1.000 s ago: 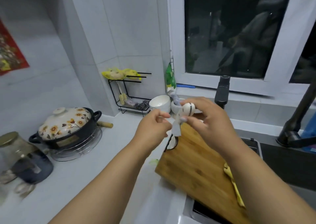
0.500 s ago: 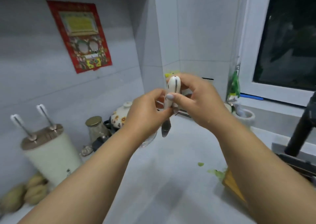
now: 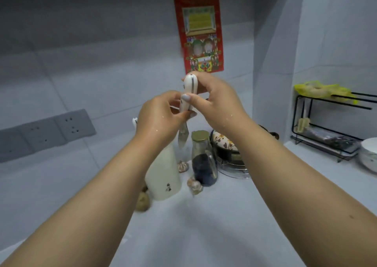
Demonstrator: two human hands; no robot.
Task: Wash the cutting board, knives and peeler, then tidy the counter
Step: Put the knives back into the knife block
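The person holds a small knife (image 3: 186,111) up in front of the chest, above the white surface (image 3: 183,226), with the blade pointing down. The right hand (image 3: 212,101) grips the white handle near its top, the thumb laid across the front of the handle and the other fingers curled behind it. The left hand (image 3: 161,115) pinches the lower part of the handle, just above the place where the blade starts; its fingertips hide that joint, so it is not clear if they also touch the metal. Small drops of water shine on both hands and wrists

The knife looks light and stiff, so it needs little force to carry. The handle seems smooth and glossy, and with wet skin it is probably slippery; a firm wrap around the thick middle of the handle is the safer place to hold. The blade is thin with a pointed tip, so the fingers should stay on the handle and away from the edge

Below the knife stand a tall white container (image 3: 163,175), a glass jar (image 3: 203,162) with a gold lid, and a flowered pot (image 3: 224,144) on a wire stand. A black wire rack (image 3: 326,128) stands at the right, well apart from the hands
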